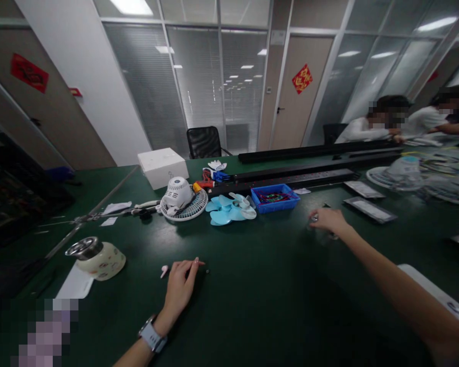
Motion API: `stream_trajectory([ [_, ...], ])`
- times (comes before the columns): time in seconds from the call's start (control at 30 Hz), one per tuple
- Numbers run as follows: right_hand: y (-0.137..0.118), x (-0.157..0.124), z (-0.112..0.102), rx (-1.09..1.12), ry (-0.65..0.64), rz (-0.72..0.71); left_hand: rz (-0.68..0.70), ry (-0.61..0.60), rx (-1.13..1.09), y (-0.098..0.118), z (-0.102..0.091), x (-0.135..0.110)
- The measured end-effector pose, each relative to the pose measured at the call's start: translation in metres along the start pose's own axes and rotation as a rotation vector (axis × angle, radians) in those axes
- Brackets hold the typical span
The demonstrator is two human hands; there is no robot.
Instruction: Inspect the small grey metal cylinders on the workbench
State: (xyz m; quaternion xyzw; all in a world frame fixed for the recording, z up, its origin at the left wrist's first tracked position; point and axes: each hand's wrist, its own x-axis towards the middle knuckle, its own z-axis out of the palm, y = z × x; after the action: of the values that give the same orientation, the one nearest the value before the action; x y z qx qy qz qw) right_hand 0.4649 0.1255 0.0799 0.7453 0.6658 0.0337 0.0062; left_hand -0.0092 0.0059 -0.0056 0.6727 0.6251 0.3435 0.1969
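Observation:
My left hand (pixel 179 285) lies on the green table (pixel 252 285) with fingers bent, pinching a small dark object I cannot make out. A watch is on that wrist. My right hand (pixel 329 220) reaches far forward and closes on a small shiny part resting on the table, just right of the blue tray (pixel 274 198). A light blue fan blade (pixel 229 209) lies left of the tray. Beside it a white fan motor sits on a round grille (pixel 181 201).
A cream mug with a metal lid (pixel 95 257) stands at the left beside a paper sheet. A white box (pixel 162 167) and a black chair are at the back. Long black rails (pixel 309 176) cross the table. Two people sit at the far right.

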Motion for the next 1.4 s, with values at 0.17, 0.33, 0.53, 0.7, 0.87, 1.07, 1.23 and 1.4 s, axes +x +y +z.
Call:
stream_trajectory([
  [0.17,-0.086,-0.045,0.013,0.329,0.244,-0.464,-0.066,0.104,-0.064,0.0,-0.001,-0.001],
  [0.33,-0.212,-0.104,0.043,0.793,0.031,-0.841,-0.103,0.093,-0.195,0.002,0.0,-0.004],
  [0.53,-0.276,-0.107,0.065,0.834,0.032,-0.858,-0.112,0.082,-0.201,0.003,0.0,-0.004],
  [0.7,-0.256,-0.101,0.055,0.757,0.092,-0.85,-0.117,0.052,-0.179,-0.001,0.0,-0.005],
  [0.87,-0.134,-0.069,0.024,0.646,0.396,-0.542,-0.135,0.015,-0.168,-0.004,0.0,-0.004],
  [1.07,0.015,-0.035,0.025,0.37,0.596,-0.102,-0.132,0.014,-0.147,-0.006,0.002,-0.003],
  [1.23,0.043,-0.029,0.045,0.307,0.555,-0.018,-0.124,0.018,-0.133,-0.005,0.002,-0.004],
  [1.4,0.041,-0.021,0.051,0.337,0.509,0.004,-0.118,0.035,-0.128,-0.003,0.001,-0.004],
])
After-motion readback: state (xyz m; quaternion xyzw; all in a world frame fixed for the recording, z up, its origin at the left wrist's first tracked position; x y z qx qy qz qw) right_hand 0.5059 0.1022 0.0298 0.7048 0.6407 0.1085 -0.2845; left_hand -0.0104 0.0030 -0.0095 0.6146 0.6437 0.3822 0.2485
